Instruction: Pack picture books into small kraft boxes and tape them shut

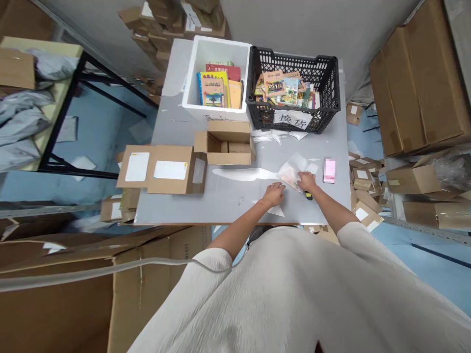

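Nearest, below the hands, is the white shirt (pixel 294 289) of the person, at the edge of a grey rectangular table (pixel 184 211). The left hand (pixel 273 194) is palm down on the table, beside a small white paper piece (pixel 276 211); whether its fingers press on something, I cannot tell. The right hand (pixel 306 181), apart from the left one, touches a translucent plastic bag (pixel 290 169) with pinkish print, which lies on the table between and beyond both hands; I cannot tell if it grips it. Just beside the right hand is a yellow-and-black tool (pixel 308 195), partly hidden. To the right lies a phone with pink screen (pixel 329 170). Farther, an open brown cardboard box (pixel 230 158) stands before a white foam box (pixel 187 86) and a black plastic crate (pixel 331 105), both holding books.
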`<state>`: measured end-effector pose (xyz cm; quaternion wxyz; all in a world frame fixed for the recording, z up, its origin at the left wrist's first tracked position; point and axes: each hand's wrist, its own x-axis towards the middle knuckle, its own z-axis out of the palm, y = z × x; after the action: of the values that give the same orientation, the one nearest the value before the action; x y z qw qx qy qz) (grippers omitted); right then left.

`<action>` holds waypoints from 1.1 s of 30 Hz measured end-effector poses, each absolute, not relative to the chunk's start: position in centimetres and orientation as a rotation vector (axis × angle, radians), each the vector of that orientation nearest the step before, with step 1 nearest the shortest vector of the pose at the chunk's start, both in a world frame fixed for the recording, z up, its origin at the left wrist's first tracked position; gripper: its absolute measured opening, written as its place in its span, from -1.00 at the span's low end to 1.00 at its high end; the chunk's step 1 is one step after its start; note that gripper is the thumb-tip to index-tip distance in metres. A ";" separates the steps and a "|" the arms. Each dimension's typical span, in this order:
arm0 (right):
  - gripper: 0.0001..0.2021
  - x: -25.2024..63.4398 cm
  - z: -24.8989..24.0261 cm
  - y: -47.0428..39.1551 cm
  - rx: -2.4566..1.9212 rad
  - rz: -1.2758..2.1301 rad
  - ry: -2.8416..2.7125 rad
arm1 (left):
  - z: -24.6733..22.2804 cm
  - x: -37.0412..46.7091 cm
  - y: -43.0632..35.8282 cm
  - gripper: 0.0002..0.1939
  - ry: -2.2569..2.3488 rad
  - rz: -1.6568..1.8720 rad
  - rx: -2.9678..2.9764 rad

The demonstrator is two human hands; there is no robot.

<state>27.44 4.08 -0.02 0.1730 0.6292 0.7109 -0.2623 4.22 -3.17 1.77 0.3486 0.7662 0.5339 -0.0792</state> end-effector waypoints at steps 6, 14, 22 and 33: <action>-0.56 25.9 -0.5 3.6 1.737 -0.786 2.048 | 1.1 4.0 -4.3 -0.37 1.408 -0.194 1.914; -0.64 22.3 -0.6 0.0 1.812 -0.840 1.975 | 0.5 2.5 -5.7 -0.39 1.434 -0.247 1.857; -0.67 20.8 0.1 -2.5 2.181 -0.977 1.942 | 1.0 0.0 -6.1 -0.38 1.394 -0.274 1.902; -0.88 14.7 -0.6 -3.7 2.498 -1.668 1.944 | 2.1 -2.6 -6.4 -0.24 1.389 -0.043 1.935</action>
<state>14.72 -3.72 -0.62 -0.2165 0.6816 0.5306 -0.4551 -2.63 -6.39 2.10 0.3709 0.7544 0.5414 -0.0166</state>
